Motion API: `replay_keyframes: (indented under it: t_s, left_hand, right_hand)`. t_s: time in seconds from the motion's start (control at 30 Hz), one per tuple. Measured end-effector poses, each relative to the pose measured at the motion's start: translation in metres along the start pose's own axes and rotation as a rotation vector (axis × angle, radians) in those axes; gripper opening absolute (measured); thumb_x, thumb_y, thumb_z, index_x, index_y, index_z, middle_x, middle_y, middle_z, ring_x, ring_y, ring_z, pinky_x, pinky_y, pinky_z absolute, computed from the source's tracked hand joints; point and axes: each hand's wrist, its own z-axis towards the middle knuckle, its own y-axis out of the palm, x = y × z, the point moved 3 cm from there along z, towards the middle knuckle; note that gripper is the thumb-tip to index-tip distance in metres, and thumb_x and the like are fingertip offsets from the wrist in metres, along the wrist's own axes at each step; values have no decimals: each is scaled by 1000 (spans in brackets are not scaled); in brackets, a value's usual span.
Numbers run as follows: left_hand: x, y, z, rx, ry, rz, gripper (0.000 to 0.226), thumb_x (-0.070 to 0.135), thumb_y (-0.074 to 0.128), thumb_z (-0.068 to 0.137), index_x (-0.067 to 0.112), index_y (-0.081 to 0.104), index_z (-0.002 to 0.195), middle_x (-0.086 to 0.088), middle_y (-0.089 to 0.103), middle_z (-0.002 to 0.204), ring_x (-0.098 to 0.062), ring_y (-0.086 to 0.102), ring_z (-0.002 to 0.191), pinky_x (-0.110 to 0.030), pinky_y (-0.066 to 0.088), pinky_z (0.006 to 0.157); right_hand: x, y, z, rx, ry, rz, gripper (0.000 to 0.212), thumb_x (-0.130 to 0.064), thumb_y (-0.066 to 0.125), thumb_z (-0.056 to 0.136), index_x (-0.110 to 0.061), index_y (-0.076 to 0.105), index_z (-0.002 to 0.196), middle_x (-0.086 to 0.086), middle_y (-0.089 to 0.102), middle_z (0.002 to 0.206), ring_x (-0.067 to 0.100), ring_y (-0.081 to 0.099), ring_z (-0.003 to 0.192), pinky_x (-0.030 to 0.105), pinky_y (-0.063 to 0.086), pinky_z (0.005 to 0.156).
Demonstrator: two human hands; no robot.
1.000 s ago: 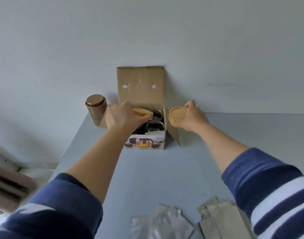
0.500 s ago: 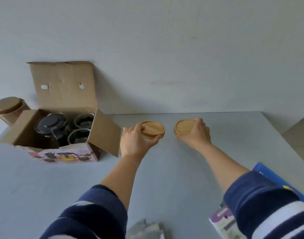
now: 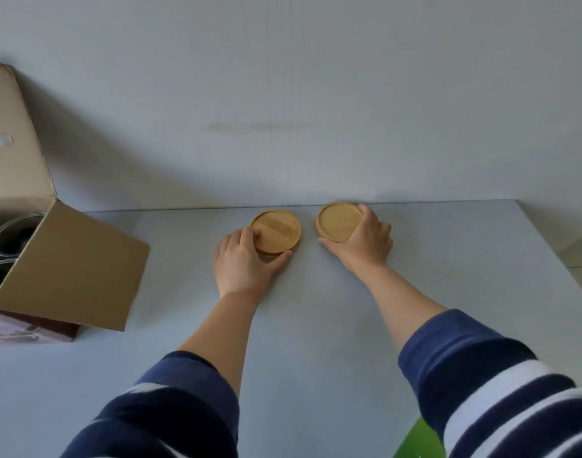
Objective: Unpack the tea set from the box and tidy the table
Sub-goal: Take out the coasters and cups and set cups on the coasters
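Two round wooden coasters lay side by side near the back edge of the grey counter (image 3: 316,325), close to the wall (image 3: 316,94), with a narrow strip of bare surface between them. Both were pale bamboo discs with a raised rim around a shallow flat well; the left coaster (image 3: 278,230) showed a band of lighter and darker grain running roughly left to right, while the right coaster (image 3: 337,221) looked more even in tone. Being round, neither had a long axis; each faced well side up, the left one tilted slightly with its near edge raised off the surface and a shadow under it, the right one seemingly flat. My left hand (image 3: 243,262) had its grip closed lightly on the left coaster, fingertips over the near left rim and thumb stretched along the near edge underneath. My right hand (image 3: 365,242) rested half open on the right coaster, fingers curled over its right rim and thumb laid flat on the surface just in front of it. Well apart to the left stood the open cardboard box (image 3: 68,269), one flap hanging toward the coasters, with glass rims (image 3: 8,233) visible inside. A green edge (image 3: 418,441) peeked in by my striped right sleeve (image 3: 501,391).
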Motion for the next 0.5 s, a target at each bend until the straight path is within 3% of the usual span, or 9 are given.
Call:
replay_keyframes:
  t_s: [0.1,0.23,0.5]
  left_hand:
    - [6,2,6,-41,-86,31,89,66,66,69,16,38,136,-3,56,131,-23,45,128,-36,30,105]
    - [12,2,13,-118,-165,98,115,68,64,70,13,7,153,-1,37,149,-20,29,140,-42,27,107]
    - [20,3,33,-251,-201,168,103,67,65,69,17,23,148,-6,35,144,-25,27,137,-44,33,99]
  right_hand:
    - [3,0,4,-45,29,42,122,-58,82,54,-20,16,149,2,32,147,28,28,134,41,27,108]
    - [9,-4,7,-58,63,94,115,-56,84,54,-17,25,145,6,30,139,28,28,132,37,26,110]
    - [6,-3,13,-81,105,69,105,-59,81,53,-17,34,138,4,33,133,27,30,129,38,30,105]
